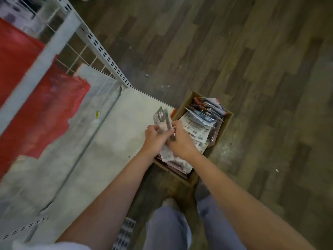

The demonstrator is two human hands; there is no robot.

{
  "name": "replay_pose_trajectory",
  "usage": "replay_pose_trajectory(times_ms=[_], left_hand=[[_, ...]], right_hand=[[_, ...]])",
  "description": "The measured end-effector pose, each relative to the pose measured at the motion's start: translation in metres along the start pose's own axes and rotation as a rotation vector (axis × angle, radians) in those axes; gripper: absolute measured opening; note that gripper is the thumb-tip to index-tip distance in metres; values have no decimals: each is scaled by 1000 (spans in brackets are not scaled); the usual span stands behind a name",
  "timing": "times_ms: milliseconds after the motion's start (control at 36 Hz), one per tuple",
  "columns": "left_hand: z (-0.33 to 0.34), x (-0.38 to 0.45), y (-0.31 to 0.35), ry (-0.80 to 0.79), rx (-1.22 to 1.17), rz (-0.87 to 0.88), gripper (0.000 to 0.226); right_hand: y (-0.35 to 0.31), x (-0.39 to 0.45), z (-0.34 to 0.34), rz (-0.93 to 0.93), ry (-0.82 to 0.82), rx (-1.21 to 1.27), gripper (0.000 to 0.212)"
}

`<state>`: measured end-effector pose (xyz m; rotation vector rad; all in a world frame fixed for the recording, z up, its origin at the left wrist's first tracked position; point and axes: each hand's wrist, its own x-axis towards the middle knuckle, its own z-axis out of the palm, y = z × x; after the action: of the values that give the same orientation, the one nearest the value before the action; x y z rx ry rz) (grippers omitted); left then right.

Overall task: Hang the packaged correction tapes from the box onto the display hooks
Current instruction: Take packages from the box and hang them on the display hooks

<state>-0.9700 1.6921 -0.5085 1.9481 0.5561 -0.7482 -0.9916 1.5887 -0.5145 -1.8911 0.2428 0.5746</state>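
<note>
A brown cardboard box (pixel 226 121) stands on the wooden floor beside the shelf base, filled with several packaged correction tapes (pixel 201 123). Just above its near end, my left hand (pixel 155 138) and my right hand (pixel 181 142) meet and together grip a small bunch of the packages (pixel 163 117), held edge-up. Both hands' fingers curl around the bunch. No display hooks show clearly in this blurred view.
A white shelf base (pixel 115 134) lies left of the box, with a slotted white upright (pixel 106 55) and wire grid behind it. Red material (pixel 36 105) fills the left side. My legs and feet (pixel 169 228) stand just below the box.
</note>
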Motion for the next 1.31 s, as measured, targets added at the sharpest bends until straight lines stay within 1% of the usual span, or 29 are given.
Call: replay_pose_trajectory(times_ms=[56,111,139,167,194,222,306,361,389,444,472,500,556,583,667,694,750,806,917,972,1028,1056,1083,1167,1222,1306], left_hand=[[-14,-23,19,-67,-96,-34,44],[-32,-44,35,-81,-180,-33,35],[-41,-52,42,-81,-217,-32,31],[-49,-62,50,-85,-262,-24,27],[-58,-72,59,-90,-329,-13,22],[-65,-82,68,-98,-388,-5,19],[-86,-108,93,-102,-450,33,21],[-98,-125,110,-89,-439,74,18],[-104,-134,118,-79,-435,98,18],[-116,-149,133,-71,-449,144,18],[-121,-157,142,-78,-457,170,19],[-127,-164,149,-90,-456,191,21],[-136,-177,162,-129,-442,226,23],[-141,-183,167,-143,-431,241,21],[-156,-202,180,-134,-421,280,10],[-162,-208,184,-112,-424,294,7],[-171,-217,189,-78,-439,317,6],[-181,-227,195,-60,-455,332,6],[-190,-251,209,-85,-496,352,7],[-191,-264,214,-109,-492,361,8],[-191,-274,217,-147,-470,365,6],[-191,-279,218,-168,-453,368,5],[-191,-286,220,-191,-436,377,9],[-192,-303,227,-257,-455,418,25],[-195,-312,233,-260,-483,463,21],[-204,-322,240,-238,-497,514,17]], right_hand=[[-22,-21,-13,-10,-85,45,45],[-40,-39,-23,-20,-119,21,56],[-50,-47,-29,-13,-130,24,53],[-59,-55,-35,-3,-122,74,42],[-69,-62,-41,9,-92,153,28],[-79,-69,-48,26,-59,256,18],[-106,-84,-66,54,45,503,19],[-121,-92,-73,45,95,563,17],[-131,-97,-75,44,105,575,25],[-149,-105,-77,52,121,579,55],[-158,-109,-79,56,119,588,65],[-167,-113,-80,50,105,609,66],[-187,-123,-84,8,61,638,49],[-197,-128,-85,-18,66,633,41],[-224,-139,-95,-51,210,682,23],[-231,-142,-100,-48,268,706,22],[-244,-148,-112,-18,365,731,26],[-260,-159,-122,-21,399,741,27],[-292,-184,-134,-60,390,753,13],[-305,-194,-136,-89,365,760,12],[-318,-203,-138,-97,348,748,26],[-324,-206,-138,-105,343,749,30],[-329,-210,-139,-115,338,743,32],[-343,-221,-139,-131,343,763,29],[-350,-229,-140,-145,355,803,28],[-361,-238,-141,-219,303,824,27]])
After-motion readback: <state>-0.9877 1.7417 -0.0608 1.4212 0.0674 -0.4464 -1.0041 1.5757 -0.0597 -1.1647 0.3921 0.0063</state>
